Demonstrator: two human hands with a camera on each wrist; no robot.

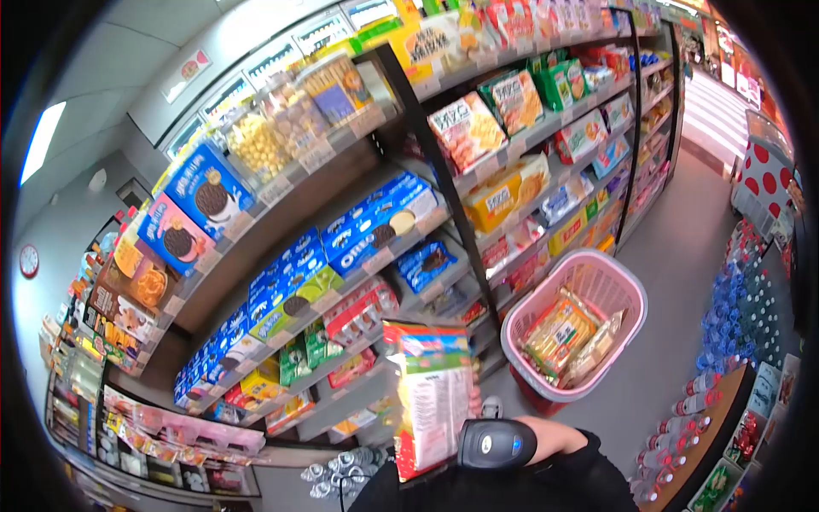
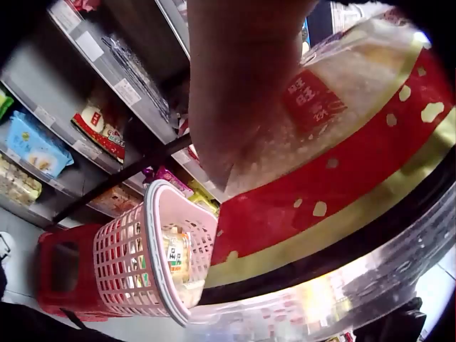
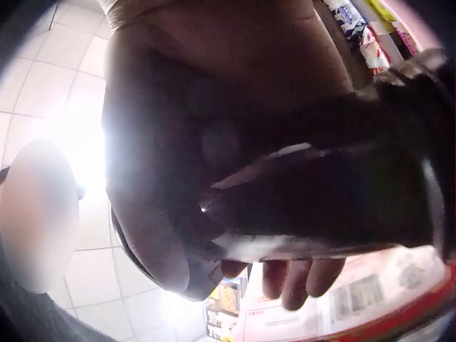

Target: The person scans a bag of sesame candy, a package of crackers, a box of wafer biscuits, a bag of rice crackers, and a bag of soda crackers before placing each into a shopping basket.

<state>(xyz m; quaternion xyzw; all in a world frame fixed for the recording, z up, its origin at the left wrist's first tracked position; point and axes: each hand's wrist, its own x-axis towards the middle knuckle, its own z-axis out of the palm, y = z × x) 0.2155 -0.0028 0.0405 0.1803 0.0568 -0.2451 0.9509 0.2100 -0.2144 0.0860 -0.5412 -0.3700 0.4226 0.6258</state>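
A snack bag [image 1: 431,414] with a red top and bottom and a white printed panel is held upright before the body. My right hand [image 1: 474,403] grips its right edge. In the right wrist view the fingertips of that hand [image 3: 221,64] show over the bag's white barcode side [image 3: 356,299]; a dark glossy surface fills the middle. On its other face, the left wrist view has my left hand [image 2: 242,85] holding the bag [image 2: 335,178] by the clear part above the red band. The head view hides the left hand behind the bag.
A pink basket [image 1: 512,333] with several packaged foods [image 1: 559,333] stands to the right, on a red base [image 2: 68,271]. Shelves of boxed cookies [image 1: 294,264] curve along the left and front. Bottles [image 1: 674,435] stand at lower right. A grey aisle floor [image 1: 657,294] runs towards the doorway.
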